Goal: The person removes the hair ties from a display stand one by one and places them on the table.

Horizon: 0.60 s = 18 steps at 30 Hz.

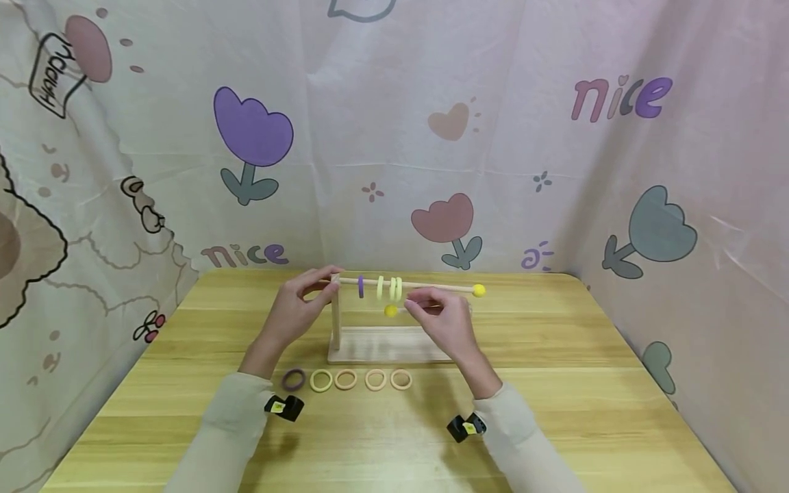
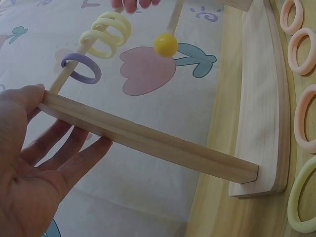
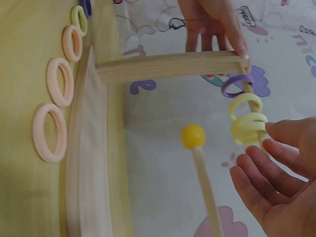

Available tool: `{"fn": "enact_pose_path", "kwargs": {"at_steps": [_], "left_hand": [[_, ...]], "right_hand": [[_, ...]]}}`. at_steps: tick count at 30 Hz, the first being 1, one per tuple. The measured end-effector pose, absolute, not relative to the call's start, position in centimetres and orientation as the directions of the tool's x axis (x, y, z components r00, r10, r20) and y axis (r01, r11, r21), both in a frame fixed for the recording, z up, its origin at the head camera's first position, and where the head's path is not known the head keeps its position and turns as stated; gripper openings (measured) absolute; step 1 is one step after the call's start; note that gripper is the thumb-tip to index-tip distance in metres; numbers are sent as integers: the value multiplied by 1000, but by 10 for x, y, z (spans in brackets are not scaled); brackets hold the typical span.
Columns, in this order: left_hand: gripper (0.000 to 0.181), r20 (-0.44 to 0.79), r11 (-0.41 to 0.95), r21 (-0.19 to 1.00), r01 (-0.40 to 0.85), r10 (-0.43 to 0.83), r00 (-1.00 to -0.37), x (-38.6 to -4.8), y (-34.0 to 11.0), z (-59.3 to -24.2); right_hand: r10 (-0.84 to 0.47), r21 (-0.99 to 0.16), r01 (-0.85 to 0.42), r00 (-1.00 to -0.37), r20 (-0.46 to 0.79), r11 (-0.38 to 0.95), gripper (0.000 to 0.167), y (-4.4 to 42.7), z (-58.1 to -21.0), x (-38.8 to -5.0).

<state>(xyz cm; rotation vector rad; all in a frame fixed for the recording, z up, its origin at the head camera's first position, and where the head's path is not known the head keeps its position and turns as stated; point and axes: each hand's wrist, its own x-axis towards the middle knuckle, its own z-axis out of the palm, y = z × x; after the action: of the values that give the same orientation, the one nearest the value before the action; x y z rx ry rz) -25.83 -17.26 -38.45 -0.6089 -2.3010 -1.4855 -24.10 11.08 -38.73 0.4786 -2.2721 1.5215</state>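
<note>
My left hand (image 1: pixel 294 306) holds the top of the wooden stand's left post (image 1: pixel 336 318), thumb at its end and fingers behind it. From that post the upper rod (image 1: pixel 431 285) runs right to a yellow ball (image 1: pixel 479 290). A purple ring (image 1: pixel 361 287) and three yellow-green rings (image 1: pixel 380 288) hang on this rod. Just right of these rings is my right hand (image 1: pixel 445 320), its thumb and fingers apart and loosely bent by the rod. In the right wrist view, its thumb tip overlaps the edge of the nearest yellow-green ring (image 3: pixel 241 133); contact is unclear.
A lower rod (image 3: pixel 206 190) ends in another yellow ball (image 1: pixel 391 311). Before the stand's base (image 1: pixel 382 346), a purple ring (image 1: pixel 294 380), a yellow-green ring (image 1: pixel 321 390) and three peach rings (image 1: pixel 346 389) lie in a row on the wooden table (image 1: pixel 567 383). A printed curtain (image 1: pixel 345 123) hangs behind.
</note>
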Motion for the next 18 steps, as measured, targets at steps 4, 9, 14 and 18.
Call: {"fn": "enact_pose_path", "kwargs": {"at_steps": [4,9,14,18], "left_hand": [[32,494,362,772,522,175,-852,-258,-172,-383],[32,484,370,776,510,168,-859,-256,-172,-383],[32,478,367,781,506,170,-862,-256,-172,-383],[32,482,372,776,509,169,-860,-256,-172,-383]], "right_hand": [[-64,-810,-477,-871,486,342,15,104,-392,-243],[-40,-821,-489,-865,500,297,16,97,-397,-244],[-19,-827,-481,-867,498,293,15,92,-398,-246],[-2,-823,-483,-862,506,299,13,88,-399,-246]]}}
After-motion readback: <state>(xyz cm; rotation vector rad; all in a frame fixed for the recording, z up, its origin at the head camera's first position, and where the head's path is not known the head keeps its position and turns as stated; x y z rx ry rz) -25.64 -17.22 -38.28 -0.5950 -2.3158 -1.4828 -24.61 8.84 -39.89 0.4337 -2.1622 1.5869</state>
